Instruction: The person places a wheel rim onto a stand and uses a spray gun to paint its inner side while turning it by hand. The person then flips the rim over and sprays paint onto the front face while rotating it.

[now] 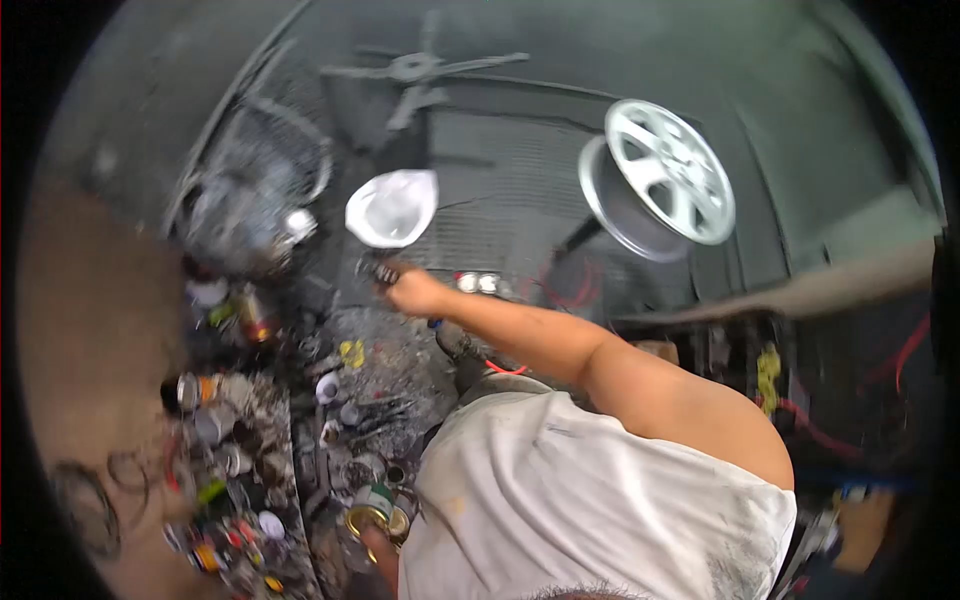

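My right hand (412, 290) reaches forward, its fingers closed around the dark handle of what looks like a spray gun (380, 271). Just beyond it is a white paper cone, like a paint strainer (391, 210), its wide mouth facing up. Whether the cone rests on the gun I cannot tell. Low in the view, my left hand (376, 540) grips a metal can (371, 503) with a green label and a gold-coloured rim. Part of that hand is hidden under the can and beside my shirt.
A silver alloy wheel (672, 172) is mounted on a stand at the right. Farther back stands a grey, dusty cross-armed stand (415, 67). Cans, cups and tools crowd the cluttered bench (295, 450) at the left. Red hose (506, 369) runs near my legs.
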Demonstrator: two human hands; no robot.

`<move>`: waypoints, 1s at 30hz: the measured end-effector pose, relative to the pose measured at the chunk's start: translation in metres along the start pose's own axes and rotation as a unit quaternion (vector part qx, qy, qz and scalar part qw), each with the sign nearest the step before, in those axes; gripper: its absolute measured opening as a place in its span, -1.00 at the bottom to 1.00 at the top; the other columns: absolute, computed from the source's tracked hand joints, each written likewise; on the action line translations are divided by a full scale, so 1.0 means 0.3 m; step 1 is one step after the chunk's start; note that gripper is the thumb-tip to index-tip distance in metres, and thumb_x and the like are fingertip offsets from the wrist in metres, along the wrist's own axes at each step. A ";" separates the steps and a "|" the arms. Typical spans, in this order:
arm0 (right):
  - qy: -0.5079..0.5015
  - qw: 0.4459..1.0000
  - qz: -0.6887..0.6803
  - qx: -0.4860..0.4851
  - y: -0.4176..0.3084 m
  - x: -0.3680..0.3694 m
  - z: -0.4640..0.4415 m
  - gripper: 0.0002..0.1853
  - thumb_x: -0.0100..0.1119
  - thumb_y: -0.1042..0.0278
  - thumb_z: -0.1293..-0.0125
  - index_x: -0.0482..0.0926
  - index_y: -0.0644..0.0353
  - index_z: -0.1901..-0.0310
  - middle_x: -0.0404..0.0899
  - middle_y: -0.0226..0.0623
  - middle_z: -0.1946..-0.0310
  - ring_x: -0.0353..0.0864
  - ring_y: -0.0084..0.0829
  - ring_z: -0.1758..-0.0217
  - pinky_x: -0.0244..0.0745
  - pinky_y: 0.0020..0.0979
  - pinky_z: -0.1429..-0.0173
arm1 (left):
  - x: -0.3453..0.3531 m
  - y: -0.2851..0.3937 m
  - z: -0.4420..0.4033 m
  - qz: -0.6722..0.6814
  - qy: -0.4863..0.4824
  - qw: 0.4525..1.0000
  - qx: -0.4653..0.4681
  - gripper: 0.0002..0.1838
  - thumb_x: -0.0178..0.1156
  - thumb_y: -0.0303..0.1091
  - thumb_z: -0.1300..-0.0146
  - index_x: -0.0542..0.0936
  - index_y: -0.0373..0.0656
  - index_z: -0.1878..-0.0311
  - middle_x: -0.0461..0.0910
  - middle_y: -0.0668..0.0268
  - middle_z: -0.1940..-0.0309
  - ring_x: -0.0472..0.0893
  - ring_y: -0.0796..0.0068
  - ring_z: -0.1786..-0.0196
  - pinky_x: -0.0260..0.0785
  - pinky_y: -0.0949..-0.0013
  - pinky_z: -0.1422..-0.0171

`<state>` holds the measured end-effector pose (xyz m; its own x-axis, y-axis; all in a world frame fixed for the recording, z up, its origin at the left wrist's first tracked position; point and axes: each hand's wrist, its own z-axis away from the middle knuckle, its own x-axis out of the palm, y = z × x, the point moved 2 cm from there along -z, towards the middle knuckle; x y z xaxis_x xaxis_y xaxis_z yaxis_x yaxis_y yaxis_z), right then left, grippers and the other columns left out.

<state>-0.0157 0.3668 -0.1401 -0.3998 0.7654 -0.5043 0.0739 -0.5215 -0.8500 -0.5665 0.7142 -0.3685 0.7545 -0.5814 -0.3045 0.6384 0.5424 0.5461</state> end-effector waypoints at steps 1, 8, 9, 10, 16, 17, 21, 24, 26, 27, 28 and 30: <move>-0.028 1.000 -0.012 0.009 -0.023 0.024 -0.096 -0.48 0.25 0.10 -0.42 0.55 0.32 -0.25 0.70 0.10 -0.01 0.72 -0.01 -0.01 0.58 -0.11 -0.07 | -0.020 -0.021 -0.001 0.021 0.015 1.000 0.007 -0.60 0.06 -0.25 -0.45 0.64 -0.37 -0.11 0.70 0.04 -0.02 0.69 0.14 0.02 0.50 0.20 -0.10; -0.072 0.900 -0.408 0.137 -0.370 0.110 -0.632 -0.52 0.34 0.19 -0.41 0.49 0.19 -0.26 0.53 -0.23 0.01 0.61 -0.30 0.07 0.71 -0.15 0.06 | 0.197 -0.234 0.222 -0.115 0.078 0.952 0.273 -0.81 0.19 -0.29 -0.36 0.67 -0.16 0.09 0.68 0.18 0.29 0.67 0.35 0.33 0.46 0.31 0.31; -0.097 0.892 -0.422 0.129 -0.433 0.121 -0.701 -0.58 0.34 0.18 -0.41 0.51 0.18 -0.18 0.52 -0.26 0.05 0.59 -0.32 0.09 0.71 -0.16 0.09 | 0.270 -0.284 0.285 -0.099 0.049 0.962 0.248 -0.77 0.20 -0.26 -0.39 0.65 -0.19 0.04 0.69 0.18 0.30 0.67 0.36 0.34 0.46 0.30 0.30; -0.067 0.876 -0.458 0.134 -0.488 0.152 -0.771 -0.64 0.35 0.16 -0.41 0.52 0.18 -0.07 0.53 -0.33 0.16 0.61 -0.33 0.16 0.70 -0.10 0.16 | 0.353 -0.298 0.366 -0.100 0.041 0.971 0.211 -0.76 0.19 -0.26 -0.39 0.65 -0.19 0.03 0.69 0.18 0.29 0.67 0.35 0.33 0.46 0.30 0.30; -0.070 0.843 -0.492 0.206 -0.775 0.346 -1.203 -0.33 0.32 -0.06 -0.40 0.41 0.32 -0.30 0.63 -0.02 -0.13 0.72 0.03 -0.09 0.64 0.31 -0.04 | 0.694 -0.299 0.732 -0.111 0.062 0.990 0.068 -0.74 0.19 -0.25 -0.41 0.64 -0.21 0.00 0.70 0.16 0.26 0.67 0.33 0.31 0.47 0.27 0.26; -0.081 0.841 -0.493 0.208 -0.798 0.388 -1.238 -0.33 0.32 -0.06 -0.40 0.41 0.32 -0.30 0.63 -0.02 -0.13 0.72 0.03 -0.09 0.64 0.31 -0.04 | 0.726 -0.285 0.767 -0.110 0.063 0.991 0.053 -0.74 0.19 -0.25 -0.41 0.64 -0.22 -0.01 0.70 0.16 0.25 0.67 0.33 0.31 0.47 0.27 0.25; -0.112 0.789 -0.578 0.177 -0.846 0.469 -1.251 -0.24 0.34 -0.06 -0.39 0.35 0.34 -0.39 0.50 0.05 -0.32 0.62 0.00 -0.25 0.56 0.24 -0.19 | 0.810 -0.251 0.827 -0.116 0.064 0.991 0.008 -0.73 0.19 -0.25 -0.43 0.63 -0.23 -0.03 0.70 0.14 0.23 0.67 0.32 0.29 0.48 0.26 0.23; -0.141 0.791 -0.586 0.101 -0.845 0.455 -1.210 -0.11 0.41 -0.08 -0.33 0.27 0.37 -0.47 0.38 0.05 -0.46 0.42 -0.09 -0.48 0.33 0.11 -0.45 | 0.810 -0.237 0.828 -0.126 0.060 0.990 -0.003 -0.72 0.18 -0.25 -0.44 0.62 -0.24 -0.05 0.71 0.13 0.21 0.68 0.31 0.28 0.48 0.24 0.21; -0.134 0.853 -0.492 0.109 -0.767 0.469 -1.211 -0.11 0.42 -0.03 -0.33 0.25 0.38 -0.48 0.43 0.03 -0.40 0.45 -0.10 -0.44 0.33 -0.01 -0.47 | 0.795 -0.236 0.796 -0.144 0.057 0.988 0.005 -0.71 0.18 -0.25 -0.44 0.62 -0.24 -0.06 0.71 0.13 0.20 0.68 0.30 0.27 0.49 0.24 0.20; -0.131 0.905 -0.387 0.115 -0.733 0.462 -1.213 -0.11 0.43 0.02 -0.33 0.22 0.40 -0.48 0.49 0.02 -0.34 0.48 -0.11 -0.41 0.32 -0.12 -0.48 | 0.787 -0.217 0.783 -0.154 0.050 0.987 0.015 -0.71 0.18 -0.25 -0.45 0.62 -0.25 -0.07 0.71 0.12 0.20 0.68 0.30 0.27 0.49 0.23 0.19; -0.113 0.926 -0.357 -0.036 -0.706 0.435 -1.161 -0.07 0.43 0.01 -0.32 0.18 0.41 -0.50 0.46 0.08 -0.37 0.46 -0.11 -0.42 0.31 -0.18 -0.48 | 0.774 -0.193 0.766 -0.162 0.044 0.985 0.025 -0.71 0.18 -0.25 -0.45 0.61 -0.25 -0.07 0.71 0.12 0.19 0.68 0.30 0.26 0.49 0.23 0.18; -0.074 0.947 -0.301 -0.088 -0.585 0.457 -1.039 0.07 0.44 0.03 -0.30 -0.02 0.42 -0.59 0.23 0.23 -0.53 0.23 -0.01 -0.61 0.11 -0.21 -0.65 | 0.741 -0.165 0.719 -0.182 0.039 0.981 0.055 -0.70 0.18 -0.24 -0.46 0.61 -0.26 -0.09 0.72 0.11 0.18 0.68 0.29 0.26 0.49 0.22 0.17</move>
<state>0.2014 0.6809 -0.1075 -0.5408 0.8357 0.0953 -0.0626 0.0730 -0.9954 -0.4633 0.4273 -0.2951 0.4914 -0.6738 -0.5519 0.8507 0.2356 0.4698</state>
